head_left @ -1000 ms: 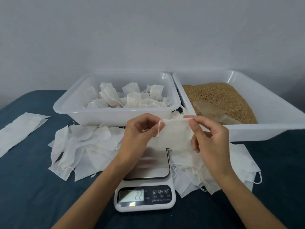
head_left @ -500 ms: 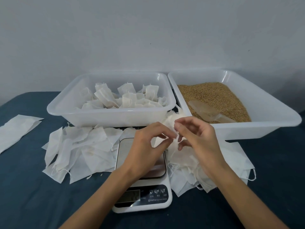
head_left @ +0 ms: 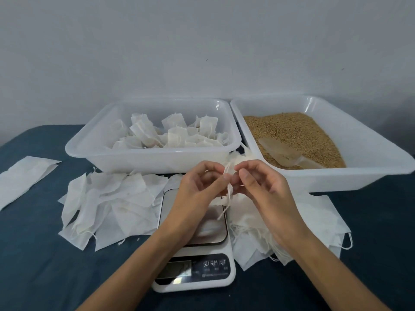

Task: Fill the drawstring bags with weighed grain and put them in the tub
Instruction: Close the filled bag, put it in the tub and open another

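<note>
My left hand [head_left: 202, 187] and my right hand [head_left: 262, 187] meet above the white kitchen scale [head_left: 195, 250]. Between their fingertips they pinch a small white drawstring bag [head_left: 229, 194], bunched at its mouth, with its strings hanging down. Behind, the left white tub [head_left: 85, 151] holds several filled bags [head_left: 175, 133]. In the right white tub [head_left: 381, 167] lies brown grain [head_left: 292, 129] with a clear plastic scoop [head_left: 285, 153] on it.
Flat unfilled bags lie in a heap [head_left: 107, 203] left of the scale and in a second heap [head_left: 318, 223] under my right forearm. A white sheet [head_left: 24, 176] lies at the far left on the dark blue cloth [head_left: 45, 265].
The bag was held spread flat between both hands; my hands have come together and its mouth is now bunched shut. The scale's readout of 22 has gone dim.
</note>
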A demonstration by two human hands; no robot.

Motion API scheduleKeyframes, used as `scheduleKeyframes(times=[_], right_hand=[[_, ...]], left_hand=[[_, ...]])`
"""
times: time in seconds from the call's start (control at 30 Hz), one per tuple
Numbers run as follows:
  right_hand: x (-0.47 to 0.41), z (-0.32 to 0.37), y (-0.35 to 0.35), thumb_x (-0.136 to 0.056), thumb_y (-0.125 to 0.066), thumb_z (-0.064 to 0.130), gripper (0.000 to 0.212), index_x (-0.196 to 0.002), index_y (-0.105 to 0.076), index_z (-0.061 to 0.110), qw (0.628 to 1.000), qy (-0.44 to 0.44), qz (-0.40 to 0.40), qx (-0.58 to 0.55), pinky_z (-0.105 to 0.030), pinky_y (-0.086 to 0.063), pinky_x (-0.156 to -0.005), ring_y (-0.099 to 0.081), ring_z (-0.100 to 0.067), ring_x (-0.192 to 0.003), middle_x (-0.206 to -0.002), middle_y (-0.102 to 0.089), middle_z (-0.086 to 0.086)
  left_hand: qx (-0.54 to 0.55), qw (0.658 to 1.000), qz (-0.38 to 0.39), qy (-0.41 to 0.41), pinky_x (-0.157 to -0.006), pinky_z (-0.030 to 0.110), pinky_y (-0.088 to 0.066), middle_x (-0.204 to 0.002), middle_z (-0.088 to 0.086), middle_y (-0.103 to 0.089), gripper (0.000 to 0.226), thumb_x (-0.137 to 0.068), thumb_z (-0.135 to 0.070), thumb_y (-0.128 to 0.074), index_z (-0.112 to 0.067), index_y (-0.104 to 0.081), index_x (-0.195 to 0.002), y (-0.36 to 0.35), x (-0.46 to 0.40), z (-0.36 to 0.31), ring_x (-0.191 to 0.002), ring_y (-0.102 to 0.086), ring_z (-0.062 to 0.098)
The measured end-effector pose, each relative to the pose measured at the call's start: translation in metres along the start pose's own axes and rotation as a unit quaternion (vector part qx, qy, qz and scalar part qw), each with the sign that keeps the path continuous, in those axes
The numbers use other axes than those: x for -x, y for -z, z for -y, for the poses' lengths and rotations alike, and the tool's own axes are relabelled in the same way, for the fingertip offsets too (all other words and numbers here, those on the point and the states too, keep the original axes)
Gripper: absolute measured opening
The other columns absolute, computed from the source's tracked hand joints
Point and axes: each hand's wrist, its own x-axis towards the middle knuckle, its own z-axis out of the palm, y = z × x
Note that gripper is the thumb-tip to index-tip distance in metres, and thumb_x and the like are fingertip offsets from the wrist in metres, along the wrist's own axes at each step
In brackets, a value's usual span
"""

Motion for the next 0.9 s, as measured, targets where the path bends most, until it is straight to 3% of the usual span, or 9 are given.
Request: scheduleKeyframes(times=[0.1,0.23,0.37,0.47,0.63,0.77,0.83,0.9], right_hand=[[0.000,0.002,0.001,-0.093,-0.069,0.025,0.020,-0.102,-0.067,0.007,1.000,-0.001,-0.005,0.002,-0.022,-0.056,-0.078,-0.070,-0.014,-0.081,-0.087,-0.073,-0.005],[-0.001,0.004,0.001,-0.086,-0.078,0.032,0.029,-0.095,-0.065,0.008,0.999,-0.007,-0.015,0.039,-0.022,-0.054,-0.078,-0.066,-0.015,-0.081,-0.087,-0.069,-0.008],[0.000,0.006,0.001,-0.083,-0.081,0.035,0.036,-0.092,-0.062,0.006,0.998,-0.013,-0.017,0.052,-0.021,-0.053,-0.075,-0.064,-0.015,-0.081,-0.085,-0.066,-0.008],[0.000,0.005,0.001,-0.087,-0.079,0.027,0.022,-0.088,-0.061,0.014,0.998,-0.008,-0.007,0.064,-0.023,-0.053,-0.074,-0.062,-0.017,-0.078,-0.081,-0.064,-0.007],[0.001,0.002,0.001,-0.093,-0.073,0.016,0.016,-0.090,-0.058,0.014,0.992,0.042,-0.016,0.116,-0.027,-0.056,-0.077,-0.066,-0.018,-0.079,-0.081,-0.065,0.001],[0.002,-0.005,0.003,-0.096,-0.065,0.006,0.015,-0.092,-0.061,0.020,0.935,0.146,-0.038,0.322,-0.031,-0.056,-0.077,-0.067,-0.018,-0.083,-0.084,-0.064,0.006],[0.002,-0.007,0.003,-0.096,-0.063,-0.001,0.020,-0.098,-0.071,0.017,0.895,0.193,-0.037,0.400,-0.023,-0.053,-0.078,-0.065,-0.010,-0.087,-0.091,-0.064,0.008],[0.001,-0.008,0.004,-0.096,-0.062,-0.001,0.022,-0.103,-0.075,0.014,0.888,0.191,-0.037,0.417,-0.017,-0.049,-0.077,-0.064,-0.007,-0.088,-0.094,-0.063,0.007]], left_hand=[[-0.009,1.000,0.005,-0.003,-0.087,0.033,-0.060,-0.092,0.015,-0.075,0.015,-0.095,-0.017,-0.072,-0.008,-0.069,-0.107,0.003,-0.002,0.004,-0.086,-0.073,0.025],[-0.027,0.999,0.014,-0.021,-0.084,0.027,-0.059,-0.094,0.016,-0.075,0.018,-0.094,-0.020,-0.074,-0.007,-0.073,-0.106,0.004,-0.002,0.005,-0.085,-0.073,0.022],[-0.049,0.998,0.034,-0.034,-0.089,0.034,-0.060,-0.098,0.015,-0.077,0.012,-0.091,-0.018,-0.076,-0.009,-0.076,-0.100,0.003,0.000,0.004,-0.089,-0.072,0.024],[-0.060,0.997,0.041,-0.035,-0.094,0.046,-0.057,-0.098,0.020,-0.076,0.016,-0.091,-0.019,-0.076,-0.006,-0.078,-0.100,0.004,0.001,0.005,-0.093,-0.070,0.038],[-0.044,0.998,0.006,-0.037,-0.083,0.029,-0.058,-0.090,0.009,-0.074,0.009,-0.096,-0.007,-0.070,-0.007,-0.075,-0.104,0.002,-0.001,0.002,-0.085,-0.068,0.020],[-0.028,0.997,-0.047,-0.050,-0.076,0.022,-0.055,-0.082,0.004,-0.071,0.023,-0.096,0.001,-0.069,-0.021,-0.075,-0.095,0.005,-0.002,-0.003,-0.074,-0.065,0.016],[-0.047,0.996,-0.042,-0.061,-0.076,0.023,-0.055,-0.081,0.004,-0.072,0.020,-0.095,0.000,-0.071,-0.019,-0.074,-0.096,0.005,-0.001,-0.004,-0.074,-0.066,0.016],[-0.065,0.995,-0.029,-0.063,-0.078,0.025,-0.055,-0.082,0.007,-0.073,0.015,-0.093,-0.001,-0.074,-0.013,-0.071,-0.101,0.002,0.001,-0.004,-0.076,-0.066,0.017]])
